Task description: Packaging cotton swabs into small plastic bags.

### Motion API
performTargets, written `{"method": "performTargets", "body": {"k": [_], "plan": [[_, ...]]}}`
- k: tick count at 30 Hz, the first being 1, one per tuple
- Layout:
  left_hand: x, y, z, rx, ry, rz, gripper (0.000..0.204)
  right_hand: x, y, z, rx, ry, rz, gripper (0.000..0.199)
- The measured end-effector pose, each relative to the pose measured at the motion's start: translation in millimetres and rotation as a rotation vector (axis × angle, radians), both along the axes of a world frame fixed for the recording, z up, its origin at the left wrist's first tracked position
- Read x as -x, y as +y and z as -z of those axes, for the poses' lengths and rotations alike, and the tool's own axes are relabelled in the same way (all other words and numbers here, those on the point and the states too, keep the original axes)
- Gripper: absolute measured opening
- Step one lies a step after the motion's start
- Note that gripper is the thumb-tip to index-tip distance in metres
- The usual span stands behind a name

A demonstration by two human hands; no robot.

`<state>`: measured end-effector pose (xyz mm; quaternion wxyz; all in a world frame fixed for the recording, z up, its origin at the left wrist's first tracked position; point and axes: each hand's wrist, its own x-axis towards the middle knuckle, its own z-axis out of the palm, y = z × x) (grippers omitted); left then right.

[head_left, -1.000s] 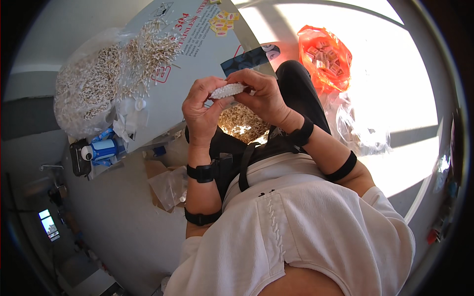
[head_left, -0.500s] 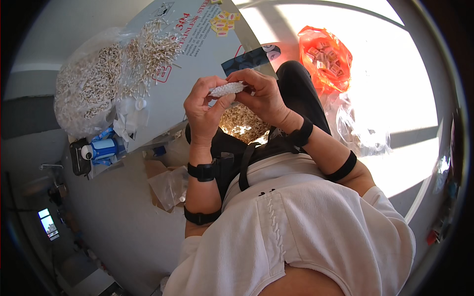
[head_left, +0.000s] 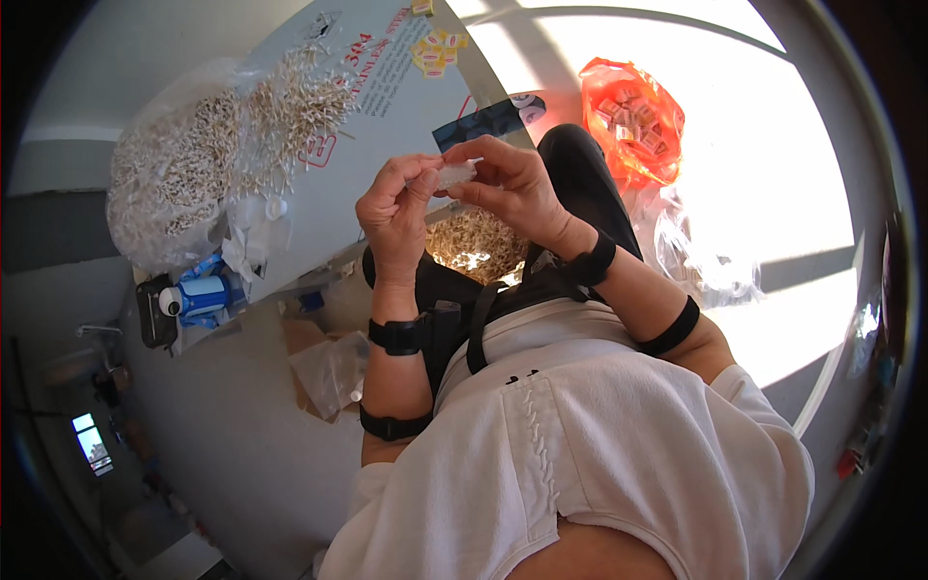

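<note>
Above my lap, both hands hold a small bundle of cotton swabs (head_left: 457, 174), its whitish end showing between the fingers; a clear plastic wrap seems to be round it. My left hand (head_left: 391, 208) pinches the bundle's left side with thumb and fingertips. On the other side, my right hand (head_left: 517, 188) grips it between thumb and curled fingers. Below the hands lies a mass of loose cotton swabs (head_left: 476, 242), partly hidden by my wrists and legs. More loose swabs (head_left: 300, 101) are heaped on the grey table (head_left: 387, 121), beside a big clear bag of swabs (head_left: 179, 159).
Small yellow-and-white packets (head_left: 437, 53) and a dark blue card (head_left: 478, 126) lie along the table's right edge. A blue bottle (head_left: 198, 295) and black pouch (head_left: 155, 311) stand at left. On the floor are an orange bag of small packs (head_left: 633, 121) and clear plastic bags (head_left: 706, 256).
The bundle has turned between my fingers, so less of its bumpy white end shows and it looks more see-through. Both hands stay nearly in place, with the fingers shifted slightly.
</note>
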<state>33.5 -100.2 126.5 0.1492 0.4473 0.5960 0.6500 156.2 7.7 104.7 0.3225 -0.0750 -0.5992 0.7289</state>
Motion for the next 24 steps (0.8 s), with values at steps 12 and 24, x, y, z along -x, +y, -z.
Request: {"method": "performTargets", "body": {"k": [12, 24], "plan": [[-20, -6, -3, 0.068, -0.123, 0.001, 0.008, -30, -4, -22, -0.273, -0.246, 0.172, 0.011], [23, 12, 53, 0.242, -0.243, -0.131, 0.007, -124, 247, 86, 0.14, -0.639, 1.195, 0.024]]}}
